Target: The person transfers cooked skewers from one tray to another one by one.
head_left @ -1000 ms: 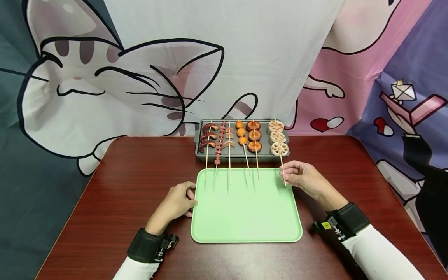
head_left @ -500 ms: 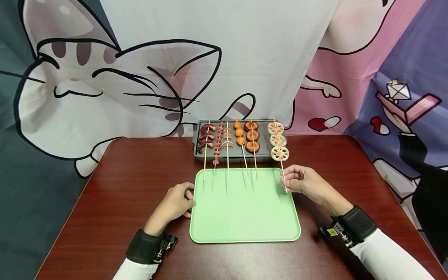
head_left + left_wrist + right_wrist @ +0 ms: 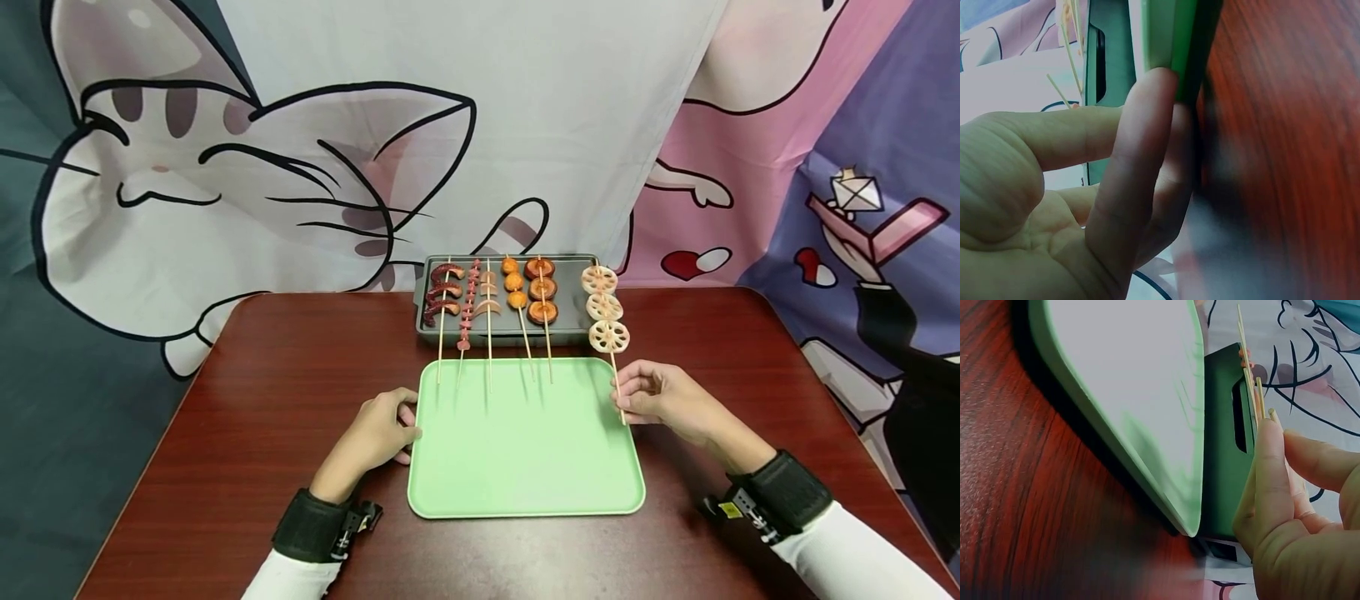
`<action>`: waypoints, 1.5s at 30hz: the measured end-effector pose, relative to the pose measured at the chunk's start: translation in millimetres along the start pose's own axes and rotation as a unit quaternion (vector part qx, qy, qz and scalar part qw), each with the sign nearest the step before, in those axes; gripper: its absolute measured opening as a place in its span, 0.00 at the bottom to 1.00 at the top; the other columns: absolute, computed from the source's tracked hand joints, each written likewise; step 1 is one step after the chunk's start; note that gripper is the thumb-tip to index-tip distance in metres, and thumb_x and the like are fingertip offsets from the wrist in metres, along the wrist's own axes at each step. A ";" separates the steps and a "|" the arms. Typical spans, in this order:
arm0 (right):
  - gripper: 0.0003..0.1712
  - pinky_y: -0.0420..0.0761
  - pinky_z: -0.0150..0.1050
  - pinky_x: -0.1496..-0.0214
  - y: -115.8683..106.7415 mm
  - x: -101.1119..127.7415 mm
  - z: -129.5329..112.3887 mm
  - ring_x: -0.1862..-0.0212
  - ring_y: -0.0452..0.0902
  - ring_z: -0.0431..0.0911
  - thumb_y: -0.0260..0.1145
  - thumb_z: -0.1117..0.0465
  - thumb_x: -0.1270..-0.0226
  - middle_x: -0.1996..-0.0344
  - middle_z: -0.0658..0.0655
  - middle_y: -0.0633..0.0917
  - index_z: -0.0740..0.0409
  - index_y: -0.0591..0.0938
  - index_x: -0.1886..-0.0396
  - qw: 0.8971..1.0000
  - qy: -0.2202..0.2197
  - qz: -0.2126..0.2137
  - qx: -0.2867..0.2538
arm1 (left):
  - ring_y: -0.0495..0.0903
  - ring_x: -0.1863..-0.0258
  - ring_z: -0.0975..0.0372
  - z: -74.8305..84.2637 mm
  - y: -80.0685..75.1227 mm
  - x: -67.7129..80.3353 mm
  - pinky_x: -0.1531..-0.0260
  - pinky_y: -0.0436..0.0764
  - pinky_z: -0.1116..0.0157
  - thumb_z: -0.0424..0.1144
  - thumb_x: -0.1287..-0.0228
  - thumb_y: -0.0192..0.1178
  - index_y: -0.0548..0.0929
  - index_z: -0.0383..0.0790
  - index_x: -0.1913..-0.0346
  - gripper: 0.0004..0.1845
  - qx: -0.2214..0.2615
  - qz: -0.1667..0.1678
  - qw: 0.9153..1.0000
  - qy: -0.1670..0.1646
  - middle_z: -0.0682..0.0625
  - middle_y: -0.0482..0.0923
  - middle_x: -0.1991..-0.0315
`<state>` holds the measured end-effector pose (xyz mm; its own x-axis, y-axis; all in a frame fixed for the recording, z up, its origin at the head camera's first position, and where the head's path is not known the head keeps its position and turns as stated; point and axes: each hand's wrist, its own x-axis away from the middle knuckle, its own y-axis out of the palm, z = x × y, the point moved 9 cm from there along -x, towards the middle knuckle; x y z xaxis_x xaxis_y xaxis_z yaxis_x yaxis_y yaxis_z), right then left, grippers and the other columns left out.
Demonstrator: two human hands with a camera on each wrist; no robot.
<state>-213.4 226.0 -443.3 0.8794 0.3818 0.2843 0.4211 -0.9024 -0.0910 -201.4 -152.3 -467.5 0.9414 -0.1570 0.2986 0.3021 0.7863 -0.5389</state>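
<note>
In the head view my right hand (image 3: pixel 667 402) pinches the bare stick end of a lotus root skewer (image 3: pixel 609 337). The skewer's three slices stand at the right end of the dark grill pan (image 3: pixel 573 292), partly past its edge. My left hand (image 3: pixel 378 427) holds the left edge of a light green tray (image 3: pixel 525 450), its thumb against the rim. The left wrist view shows fingertips at the tray's edge (image 3: pixel 1159 37). In the right wrist view the stick's end (image 3: pixel 1272 414) pokes out between thumb and fingers (image 3: pixel 1272 475), near the tray's corner.
Several other skewers lie across the pan: dark red curved pieces (image 3: pixel 446 291), a pink skewer (image 3: pixel 468 304), pale curved slices (image 3: pixel 488 307), orange balls (image 3: pixel 514 282) and round brown mushroom-like pieces (image 3: pixel 542 290). Their sticks reach over the tray's far edge. A reddish-brown table (image 3: pixel 300 350) bears everything.
My right hand has moved right and toward me, and the lotus root skewer has shifted with it toward the pan's right edge. The left hand stays at the tray.
</note>
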 end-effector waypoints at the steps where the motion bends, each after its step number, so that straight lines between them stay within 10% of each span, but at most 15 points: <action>1: 0.21 0.92 0.39 0.54 -0.1 1.3 -0.2 0.58 0.86 0.41 0.65 0.73 0.30 0.60 0.58 0.85 0.80 0.70 0.44 1.000 0.000 0.000 0.004 | 0.81 0.79 0.56 0.4 0.1 0.2 0.79 0.89 0.61 0.22 0.36 0.64 0.75 0.26 0.34 0.26 0.001 -0.001 1.000 0.000 0.41 0.75 0.64; 45: 0.14 0.92 0.42 0.58 32.8 51.3 28.4 0.64 0.85 0.43 0.66 0.72 0.34 0.67 0.56 0.84 0.79 0.74 0.55 0.997 0.034 -0.061 0.025 | 0.81 0.80 0.57 -1.3 -0.6 -1.8 0.79 0.89 0.61 0.22 0.37 0.65 0.75 0.26 0.35 0.26 0.003 0.003 1.000 0.003 0.42 0.75 0.65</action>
<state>-148.2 221.6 -458.8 0.8043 0.4730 0.3598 0.5366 -0.8381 -0.0977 -203.0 -153.2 -468.8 0.9443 -0.1560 0.2898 0.2953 0.7904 -0.5368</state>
